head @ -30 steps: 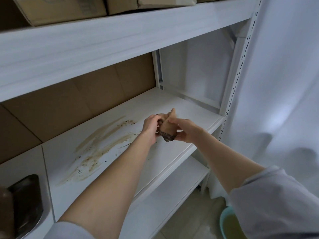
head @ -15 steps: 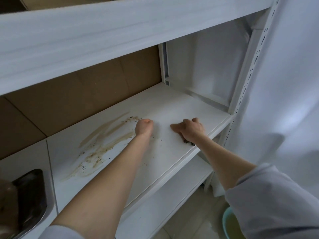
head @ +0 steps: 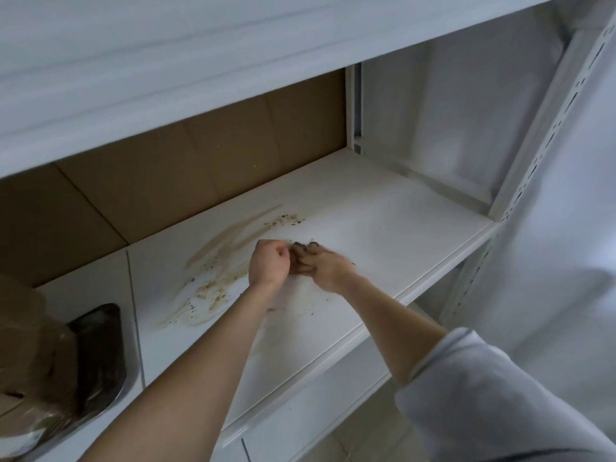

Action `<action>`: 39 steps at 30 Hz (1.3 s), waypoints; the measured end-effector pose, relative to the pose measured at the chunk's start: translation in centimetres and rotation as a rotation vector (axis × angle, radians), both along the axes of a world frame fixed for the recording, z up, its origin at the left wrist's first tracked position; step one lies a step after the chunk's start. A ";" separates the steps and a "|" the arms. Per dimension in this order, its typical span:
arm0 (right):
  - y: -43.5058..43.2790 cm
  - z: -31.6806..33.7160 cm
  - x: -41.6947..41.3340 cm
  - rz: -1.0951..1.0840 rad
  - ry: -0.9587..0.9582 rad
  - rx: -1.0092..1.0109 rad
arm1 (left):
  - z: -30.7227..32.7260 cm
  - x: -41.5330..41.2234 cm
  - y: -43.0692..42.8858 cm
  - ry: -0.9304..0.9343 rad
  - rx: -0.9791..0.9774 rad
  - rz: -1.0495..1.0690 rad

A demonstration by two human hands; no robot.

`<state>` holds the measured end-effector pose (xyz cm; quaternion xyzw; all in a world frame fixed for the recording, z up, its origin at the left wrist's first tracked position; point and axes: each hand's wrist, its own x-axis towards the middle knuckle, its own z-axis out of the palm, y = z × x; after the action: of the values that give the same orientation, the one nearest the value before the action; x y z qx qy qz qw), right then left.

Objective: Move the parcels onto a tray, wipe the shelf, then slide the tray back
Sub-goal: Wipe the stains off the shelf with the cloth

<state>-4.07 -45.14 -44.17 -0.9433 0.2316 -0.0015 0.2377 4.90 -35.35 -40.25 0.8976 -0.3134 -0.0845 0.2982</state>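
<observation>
White shelf (head: pixel 383 235) lies under both my arms, its board streaked with brown smears (head: pixel 220 281) and dark crumbs on the left half. My left hand (head: pixel 268 265) is curled into a fist near the right end of those smears, knuckles up, and its fingers touch those of my right hand (head: pixel 328 270). I cannot tell whether the left one pinches anything. My right hand, blurred, has its fingers bent round a dark cloth (head: pixel 301 244); only a ragged edge of it shows past my fingertips, down on the board. Far left on the same level sits a metal tray (head: pixel 100 355), with brown parcels (head: pixel 30 345) on it at the edge of view. Brown cardboard (head: pixel 200 161) lines the back of the shelf. A pale sleeve (head: pixel 483 395) covers my right upper arm, beside a white curtain (head: pixel 566 261).
</observation>
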 end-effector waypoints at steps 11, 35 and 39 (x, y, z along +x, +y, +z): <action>-5.7 0.5 -7.4 -0.590 0.092 -0.010 | 0.6 -0.7 2.7 0.008 0.174 -0.022; -1.4 1.8 -7.3 -0.771 0.162 -0.041 | 0.7 -1.4 5.0 -0.070 0.267 -0.062; 2.5 2.0 -2.2 -0.516 0.039 0.051 | 0.2 -0.4 4.2 -0.136 0.340 -0.088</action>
<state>-6.32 -42.63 -42.22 -0.8465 0.4692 -0.0383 0.2486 4.54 -31.17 -40.01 0.9242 -0.3527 -0.0885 0.1164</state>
